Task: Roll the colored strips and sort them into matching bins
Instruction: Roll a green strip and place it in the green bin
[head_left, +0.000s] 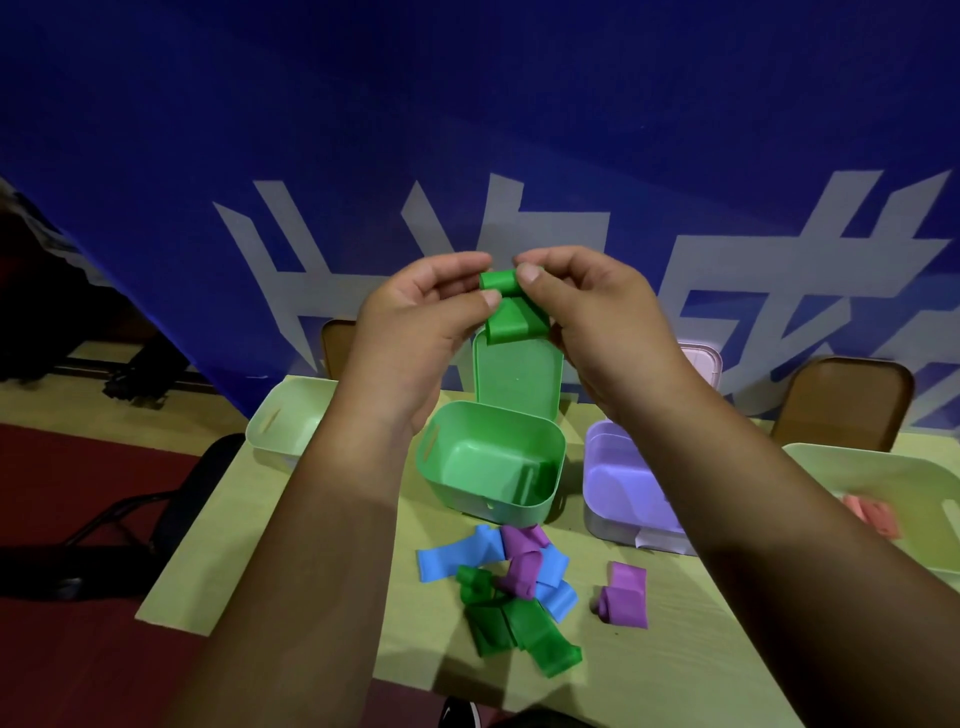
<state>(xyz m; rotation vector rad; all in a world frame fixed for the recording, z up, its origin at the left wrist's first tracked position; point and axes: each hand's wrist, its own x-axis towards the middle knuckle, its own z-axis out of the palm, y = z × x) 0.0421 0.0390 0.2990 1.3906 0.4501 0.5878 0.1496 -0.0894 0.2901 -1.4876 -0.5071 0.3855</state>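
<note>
hands first: our left hand (415, 322) and our right hand (597, 322) are raised side by side above the yellow-green table (311, 545), and between them we pinch a green strip (514, 325). thumb and forefinger of each hand close on its rolled top end, while the loose tail hangs down in front of the open lid (519, 379) of the green bin (550, 452). that bin sits just below our hands. to its right stands a purple bin (613, 483). a pale green bin (280, 421) stands to the left, and another pale bin (893, 478) at the far right holds pink strips (872, 514). nearer to us lies a loose pile of blue strips (457, 558), purple strips (524, 564) and green strips (524, 629), tangled and touching, with one purple strip (626, 595) lying apart to the right. a blue banner (363, 130) hangs behind.
</note>
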